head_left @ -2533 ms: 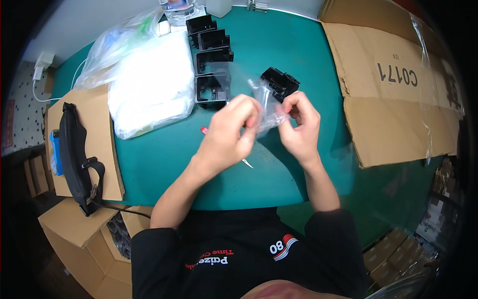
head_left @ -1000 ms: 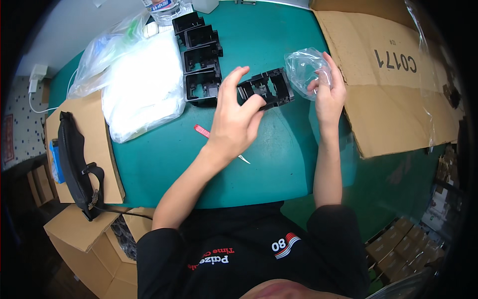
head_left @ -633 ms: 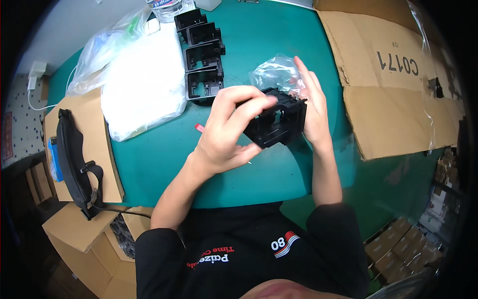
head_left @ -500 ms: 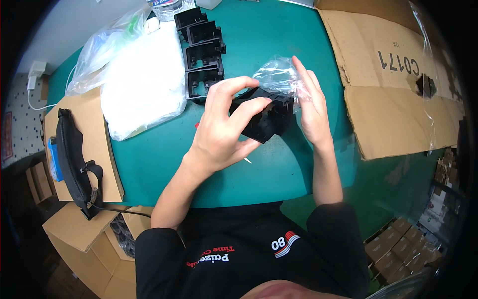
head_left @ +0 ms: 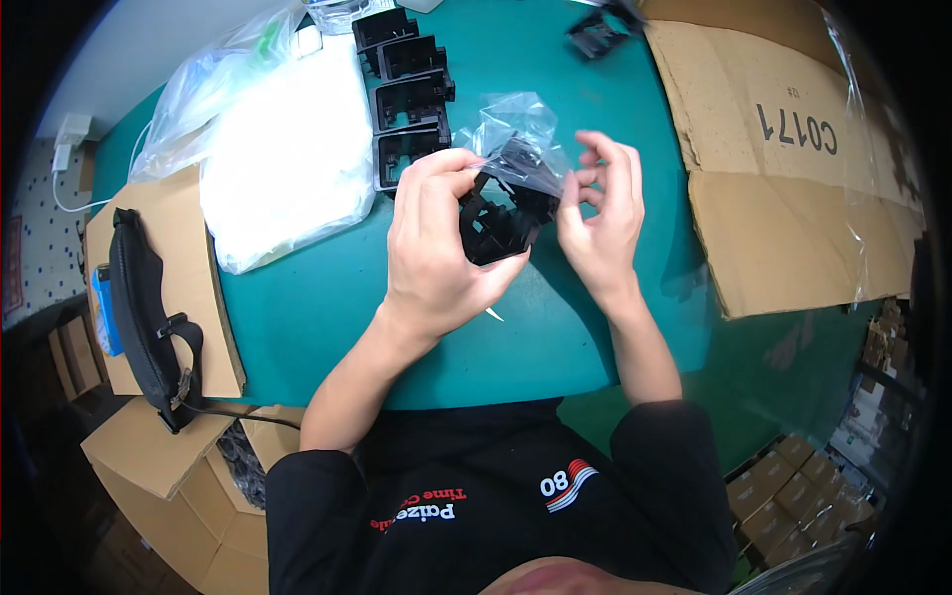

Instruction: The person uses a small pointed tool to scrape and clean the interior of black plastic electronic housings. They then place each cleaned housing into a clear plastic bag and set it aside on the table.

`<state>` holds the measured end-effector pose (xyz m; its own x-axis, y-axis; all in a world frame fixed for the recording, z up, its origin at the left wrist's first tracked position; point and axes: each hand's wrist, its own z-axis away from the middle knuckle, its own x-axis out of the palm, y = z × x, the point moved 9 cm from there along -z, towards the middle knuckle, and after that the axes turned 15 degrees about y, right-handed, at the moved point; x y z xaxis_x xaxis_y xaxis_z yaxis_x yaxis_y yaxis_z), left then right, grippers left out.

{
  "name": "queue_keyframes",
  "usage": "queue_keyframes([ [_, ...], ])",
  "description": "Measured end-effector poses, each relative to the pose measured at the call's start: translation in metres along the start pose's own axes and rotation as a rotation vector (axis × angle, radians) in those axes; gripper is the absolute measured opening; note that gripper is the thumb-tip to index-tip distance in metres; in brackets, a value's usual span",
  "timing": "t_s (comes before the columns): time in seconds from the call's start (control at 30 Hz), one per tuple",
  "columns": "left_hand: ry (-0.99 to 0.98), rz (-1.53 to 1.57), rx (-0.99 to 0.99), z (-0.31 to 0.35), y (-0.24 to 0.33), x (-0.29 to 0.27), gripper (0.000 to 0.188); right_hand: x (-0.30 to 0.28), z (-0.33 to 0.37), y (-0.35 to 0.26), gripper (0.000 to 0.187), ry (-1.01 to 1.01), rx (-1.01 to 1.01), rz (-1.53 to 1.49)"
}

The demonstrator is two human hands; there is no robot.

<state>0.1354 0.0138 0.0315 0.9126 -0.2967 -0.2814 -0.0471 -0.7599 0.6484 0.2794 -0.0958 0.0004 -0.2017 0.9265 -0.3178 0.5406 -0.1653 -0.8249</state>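
Watching from my end: left hand (head_left: 426, 238) is curled snugly round a black housing (head_left: 494, 226), midway between the green table's (head_left: 496, 362) near and far edges, clear bag (head_left: 531, 114) partly over it. Right hand's (head_left: 603, 218) half-curled at the bag, can't tell if pinching.

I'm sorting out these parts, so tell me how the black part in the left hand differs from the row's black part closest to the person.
The held black part is gripped in the left hand; the row's closest part stands on the green table.
The held part's far end is covered by a clear bag; the row part looks bare.
The held part is tilted; the row part sits level.
Both are black, open frames.
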Motion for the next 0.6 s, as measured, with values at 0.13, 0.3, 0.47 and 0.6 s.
queue_keyframes([
  [0.13,0.051,-0.076,-0.013,0.000,-0.003,-0.003,0.063,-0.006,0.037,-0.049,0.038,0.033,-0.534,-0.050],
  [0.3,0.104,0.218,-0.108,0.011,-0.006,-0.004,0.076,0.017,0.038,-0.002,0.036,0.056,-0.088,-0.197],
  [0.47,0.167,0.263,-0.114,0.015,-0.008,-0.008,0.076,0.029,0.050,-0.011,0.024,-0.117,0.042,-0.149],
  [0.6,0.207,0.318,-0.148,0.010,-0.015,-0.012,0.076,0.033,0.054,-0.014,0.022,-0.199,-0.006,-0.153],
])
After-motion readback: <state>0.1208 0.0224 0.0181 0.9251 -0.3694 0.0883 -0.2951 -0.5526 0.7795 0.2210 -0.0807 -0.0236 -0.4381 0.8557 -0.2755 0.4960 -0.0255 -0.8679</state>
